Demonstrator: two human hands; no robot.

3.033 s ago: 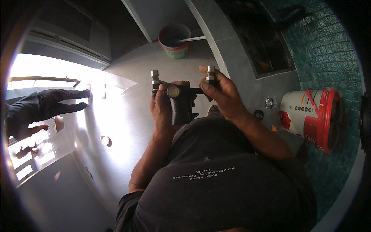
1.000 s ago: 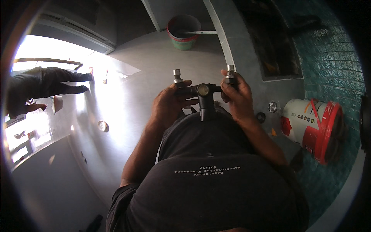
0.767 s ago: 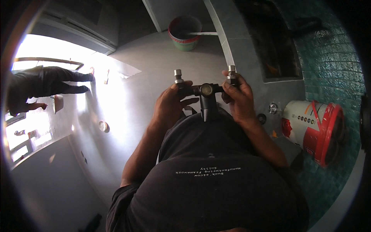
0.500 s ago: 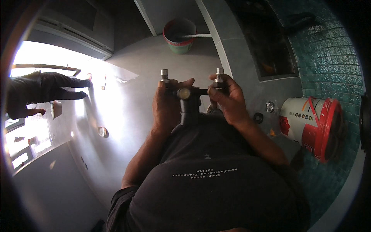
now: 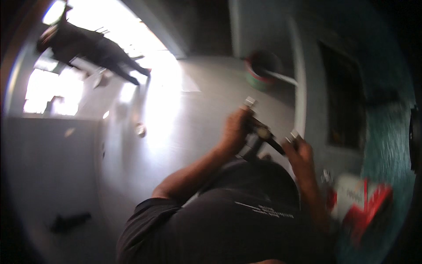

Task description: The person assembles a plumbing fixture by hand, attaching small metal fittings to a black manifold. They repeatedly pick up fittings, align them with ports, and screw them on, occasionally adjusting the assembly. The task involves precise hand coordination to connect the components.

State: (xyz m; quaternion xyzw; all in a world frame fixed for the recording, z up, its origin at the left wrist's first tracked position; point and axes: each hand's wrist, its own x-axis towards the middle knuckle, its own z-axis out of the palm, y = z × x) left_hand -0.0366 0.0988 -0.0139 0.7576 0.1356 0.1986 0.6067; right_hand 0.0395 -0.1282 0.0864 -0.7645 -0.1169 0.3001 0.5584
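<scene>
Just behind the hands, a dark, near-black T-shirt (image 5: 206, 240) spread in a broad, rounded front. Short lines of small pale lettering (image 5: 266, 210) crossed it, blurred. A loose short sleeve (image 5: 147, 211) ended well back from the left hand (image 5: 237, 127), around the elbow. Behind the right hand (image 5: 301, 154), the sleeve's edge was lost in shadow.

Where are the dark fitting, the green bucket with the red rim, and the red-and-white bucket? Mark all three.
Dark fitting (image 5: 263, 133): head view, on its round middle.
Green bucket with the red rim (image 5: 258, 83): head view, on its green outer wall.
Red-and-white bucket (image 5: 351, 199): head view, on its white side.
</scene>
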